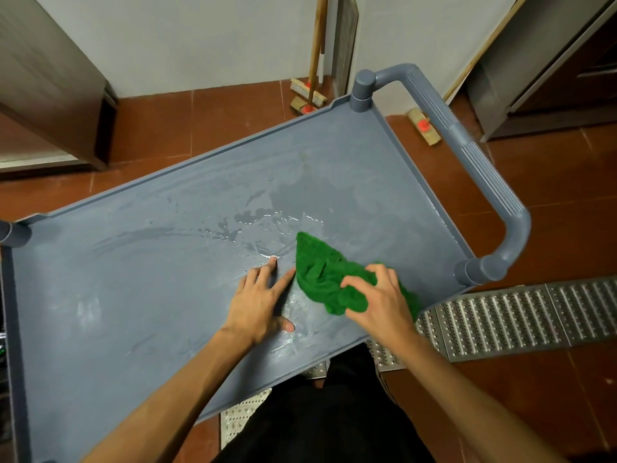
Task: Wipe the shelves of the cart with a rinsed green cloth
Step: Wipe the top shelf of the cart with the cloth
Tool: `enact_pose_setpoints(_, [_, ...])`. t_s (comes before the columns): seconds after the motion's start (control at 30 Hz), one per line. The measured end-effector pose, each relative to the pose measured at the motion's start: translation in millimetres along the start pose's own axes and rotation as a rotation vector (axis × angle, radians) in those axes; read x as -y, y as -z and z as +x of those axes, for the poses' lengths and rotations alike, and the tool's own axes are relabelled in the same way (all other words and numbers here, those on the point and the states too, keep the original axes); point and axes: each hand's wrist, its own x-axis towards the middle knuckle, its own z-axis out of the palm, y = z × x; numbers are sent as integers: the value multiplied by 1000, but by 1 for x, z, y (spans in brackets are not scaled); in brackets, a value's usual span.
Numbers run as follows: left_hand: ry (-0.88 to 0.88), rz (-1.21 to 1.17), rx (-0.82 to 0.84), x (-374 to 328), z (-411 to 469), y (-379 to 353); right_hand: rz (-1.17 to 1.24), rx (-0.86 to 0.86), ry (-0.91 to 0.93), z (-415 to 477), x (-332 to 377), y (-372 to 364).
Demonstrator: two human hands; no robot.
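1. Currently, the grey-blue plastic cart (364, 95) stands on a red-brown tiled floor (551, 202), seen from above. Its flat, raised-rim top shelf (133, 279) fills most of the view.
2. The crumpled, fuzzy green cloth (320, 275) lies on the top shelf, near the person's edge and toward the handle end. One pointed corner extends away from the person.
3. The right hand (377, 302) grasps the green cloth from above. Its fingers are curled into the bunched fabric, which rests on the shelf surface.
4. The left hand (257, 302) is released and lies palm down on the top shelf, just beside the cloth. Its fingers are straight and spread. The index fingertip reaches the edge of the cloth.
5. Thin water puddles and streaks (247, 225) cover the middle of the shelf, beyond both hands. Pale smear marks show across the rest of the surface.
6. The ribbed grey tubular handle (480, 162) runs along the right end of the cart, joined to two corner posts.
7. A perforated metal floor grating (500, 315) lies under the near right corner of the cart.
8. Two wooden-handled scrub brooms (307, 98) lean against the white wall beyond the cart. A third broom head (424, 127) rests on the floor behind the handle.
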Motion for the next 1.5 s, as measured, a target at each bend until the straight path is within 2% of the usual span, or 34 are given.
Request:
enact_pose_setpoints(0.13, [5, -13, 5, 1, -2, -1, -54, -64, -121, 30, -42, 37])
enact_pose_setpoints(0.23, [3, -30, -6, 1, -2, -2, -67, -179, -216, 50, -75, 64])
enact_pose_setpoints(0.37, [13, -43, -47, 0, -1, -3, -45, -234, -336, 67, -82, 73])
enact_pose_setpoints(0.53, [43, -132, -161, 4, -10, -18, -56, -262, -232, 49, -78, 66])
enact_pose_setpoints(0.67, [238, -110, -200, 8, -29, -29, -157, -278, -233, 36, -74, 60])
enact_pose_setpoints(0.8, [517, -150, -67, 10, -48, -32, -177, -269, -296, 52, -67, 58])
enact_pose_setpoints(0.87, [588, -161, -7, 9, -52, -33, -183, -269, -288, 63, -63, 55])
enact_pose_setpoints(1.0, [585, -134, 30, 10, -49, -33, -206, -234, -262, 80, -58, 54])
enact_pose_setpoints(1.13, [577, -144, -7, 13, -48, -37, -171, -196, -308, 105, -53, 56])
enact_pose_setpoints(1.5, [545, -191, -64, 17, -46, -55, -1, -256, -569, 189, 0, 37])
